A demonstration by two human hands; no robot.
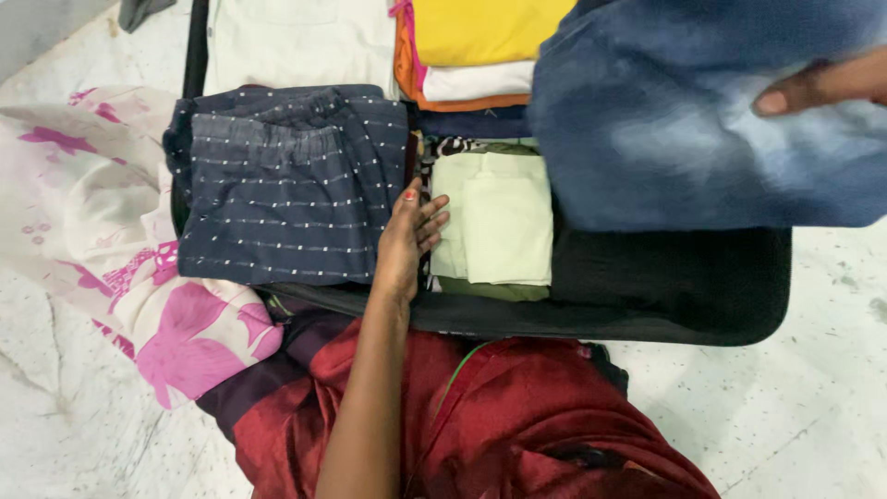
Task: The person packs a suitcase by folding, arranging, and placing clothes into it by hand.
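Observation:
An open black suitcase (702, 296) lies on the floor, packed with folded clothes. My left hand (408, 238) rests flat between a navy dotted folded garment (291, 189) and a pale green folded garment (499, 222), fingers spread, touching both. My right hand (822, 85) at the upper right grips blue denim jeans (684, 120), held above the right part of the suitcase. Only the fingers of that hand show.
Yellow (480, 28), white and orange folded clothes are stacked at the suitcase's far side, beside a cream garment (296, 42). A white cloth with pink flowers (111, 240) lies on the speckled floor at left. My dark red clothing (499, 416) fills the bottom.

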